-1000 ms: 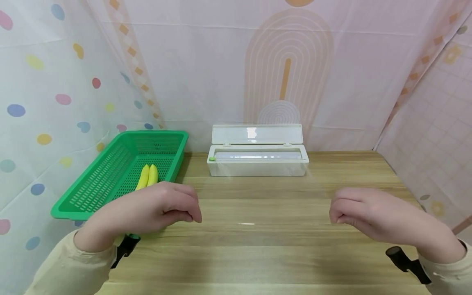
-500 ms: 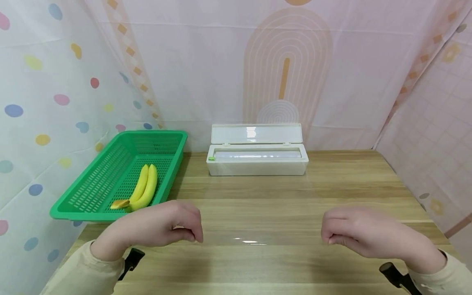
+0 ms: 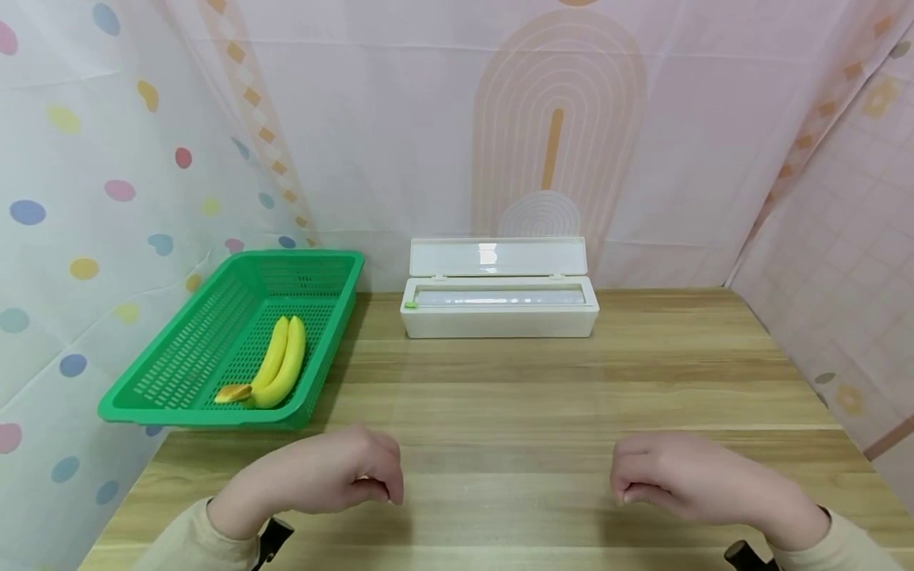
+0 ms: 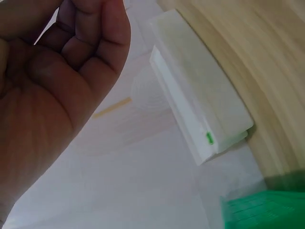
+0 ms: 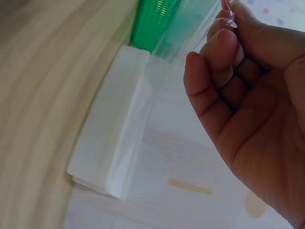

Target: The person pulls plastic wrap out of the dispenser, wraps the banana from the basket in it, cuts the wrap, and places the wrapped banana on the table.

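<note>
A white cling film box [image 3: 500, 323] stands at the back of the table, its lid raised, a roll [image 3: 500, 298] inside and a small green slider [image 3: 410, 305] at its left front. Transparent cling film [image 5: 231, 23] stretches from the box towards me, faintly visible over the wood. My left hand [image 3: 324, 476] pinches the film's left corner between thumb and curled fingers. Across from it, my right hand [image 3: 703, 484] pinches the right corner, where the film is bunched at the fingertips in the right wrist view. Both hands are low over the front of the table, level with each other.
To the left a green plastic basket [image 3: 114, 408] holds two joined bananas [image 3: 286, 373]. The wooden table [image 3: 700, 357] ends at a patterned curtain [image 3: 371, 143] along the back and both sides.
Both hands have moved towards me and slightly closer together, drawing the film further from the box. The bananas, earlier partly behind my left hand, now show fully. Box and basket stay put.
</note>
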A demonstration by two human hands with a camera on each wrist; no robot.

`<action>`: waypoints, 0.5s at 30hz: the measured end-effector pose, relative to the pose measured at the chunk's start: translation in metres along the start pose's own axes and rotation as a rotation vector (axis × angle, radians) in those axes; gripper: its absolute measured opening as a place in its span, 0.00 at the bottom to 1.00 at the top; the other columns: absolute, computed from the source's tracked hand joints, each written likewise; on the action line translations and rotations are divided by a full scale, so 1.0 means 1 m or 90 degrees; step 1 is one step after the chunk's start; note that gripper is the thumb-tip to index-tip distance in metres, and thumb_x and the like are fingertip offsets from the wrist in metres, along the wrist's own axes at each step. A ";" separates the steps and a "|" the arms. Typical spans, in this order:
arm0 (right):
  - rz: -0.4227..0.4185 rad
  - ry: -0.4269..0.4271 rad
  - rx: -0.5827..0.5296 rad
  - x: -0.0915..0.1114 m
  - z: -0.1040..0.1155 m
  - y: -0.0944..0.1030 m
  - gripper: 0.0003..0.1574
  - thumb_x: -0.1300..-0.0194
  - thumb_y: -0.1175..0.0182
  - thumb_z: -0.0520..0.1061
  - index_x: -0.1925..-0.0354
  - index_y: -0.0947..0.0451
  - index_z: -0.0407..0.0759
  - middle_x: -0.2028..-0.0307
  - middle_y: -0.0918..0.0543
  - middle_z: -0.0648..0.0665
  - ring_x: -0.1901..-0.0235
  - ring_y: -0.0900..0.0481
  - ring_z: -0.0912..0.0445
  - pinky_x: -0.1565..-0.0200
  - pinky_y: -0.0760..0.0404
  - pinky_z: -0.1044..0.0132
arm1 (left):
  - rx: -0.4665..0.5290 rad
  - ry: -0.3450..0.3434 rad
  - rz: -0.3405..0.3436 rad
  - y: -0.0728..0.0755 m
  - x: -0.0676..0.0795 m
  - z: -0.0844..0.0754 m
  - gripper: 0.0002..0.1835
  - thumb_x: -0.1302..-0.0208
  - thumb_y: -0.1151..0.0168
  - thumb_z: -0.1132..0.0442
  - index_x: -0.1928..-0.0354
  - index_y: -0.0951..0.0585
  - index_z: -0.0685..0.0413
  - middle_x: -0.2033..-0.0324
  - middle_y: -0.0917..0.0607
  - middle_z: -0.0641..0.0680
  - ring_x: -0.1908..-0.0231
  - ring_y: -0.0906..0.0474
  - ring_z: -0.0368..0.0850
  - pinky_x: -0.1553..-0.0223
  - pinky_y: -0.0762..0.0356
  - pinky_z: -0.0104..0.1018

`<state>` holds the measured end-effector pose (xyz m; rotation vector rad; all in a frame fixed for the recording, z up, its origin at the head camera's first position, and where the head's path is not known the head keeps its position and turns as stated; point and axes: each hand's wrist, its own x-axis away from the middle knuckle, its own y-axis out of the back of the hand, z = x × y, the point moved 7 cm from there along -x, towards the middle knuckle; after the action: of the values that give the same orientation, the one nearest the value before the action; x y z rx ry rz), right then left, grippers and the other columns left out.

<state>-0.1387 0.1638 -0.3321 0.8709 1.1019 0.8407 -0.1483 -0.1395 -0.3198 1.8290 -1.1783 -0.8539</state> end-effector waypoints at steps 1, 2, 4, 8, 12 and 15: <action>0.002 -0.006 0.004 0.001 -0.001 -0.003 0.06 0.32 0.37 0.45 0.65 0.25 0.56 0.66 0.26 0.64 0.66 0.30 0.73 0.63 0.31 0.84 | -0.003 0.004 0.001 -0.004 0.000 0.002 0.15 0.47 0.30 0.77 0.66 0.14 0.46 0.69 0.18 0.38 0.65 0.25 0.27 0.61 0.27 0.17; 0.003 -0.011 0.005 0.002 -0.001 -0.006 0.07 0.34 0.35 0.44 0.65 0.25 0.56 0.67 0.26 0.64 0.66 0.30 0.73 0.63 0.31 0.84 | -0.007 0.005 0.002 -0.008 0.000 0.004 0.14 0.47 0.30 0.76 0.67 0.14 0.46 0.69 0.18 0.38 0.66 0.25 0.26 0.61 0.27 0.17; 0.009 -0.019 0.001 0.003 -0.003 -0.012 0.10 0.38 0.33 0.43 0.66 0.25 0.56 0.67 0.27 0.64 0.66 0.31 0.74 0.63 0.31 0.84 | -0.011 0.007 0.006 -0.015 0.000 0.007 0.14 0.48 0.29 0.76 0.67 0.14 0.46 0.69 0.18 0.38 0.66 0.25 0.26 0.61 0.27 0.17; 0.022 -0.029 0.006 0.006 -0.006 -0.025 0.13 0.42 0.31 0.42 0.67 0.25 0.56 0.68 0.26 0.64 0.67 0.30 0.74 0.63 0.31 0.84 | -0.014 0.021 0.022 -0.030 0.000 0.016 0.14 0.48 0.30 0.77 0.67 0.13 0.47 0.69 0.17 0.38 0.65 0.24 0.26 0.61 0.27 0.18; 0.038 -0.042 0.014 0.008 -0.009 -0.038 0.13 0.43 0.30 0.42 0.67 0.25 0.57 0.68 0.25 0.64 0.66 0.28 0.73 0.64 0.30 0.83 | -0.015 0.046 0.037 -0.041 0.000 0.024 0.13 0.48 0.30 0.76 0.68 0.13 0.48 0.69 0.18 0.37 0.64 0.24 0.26 0.61 0.27 0.18; 0.051 -0.054 0.012 0.009 -0.011 -0.045 0.13 0.43 0.30 0.42 0.68 0.25 0.57 0.68 0.25 0.65 0.67 0.28 0.73 0.65 0.30 0.82 | -0.015 0.067 0.043 -0.048 0.001 0.030 0.12 0.48 0.30 0.76 0.68 0.13 0.48 0.70 0.18 0.36 0.65 0.25 0.25 0.62 0.27 0.17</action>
<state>-0.1410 0.1553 -0.3780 0.9633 1.0083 0.8520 -0.1536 -0.1347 -0.3762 1.7828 -1.1519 -0.7212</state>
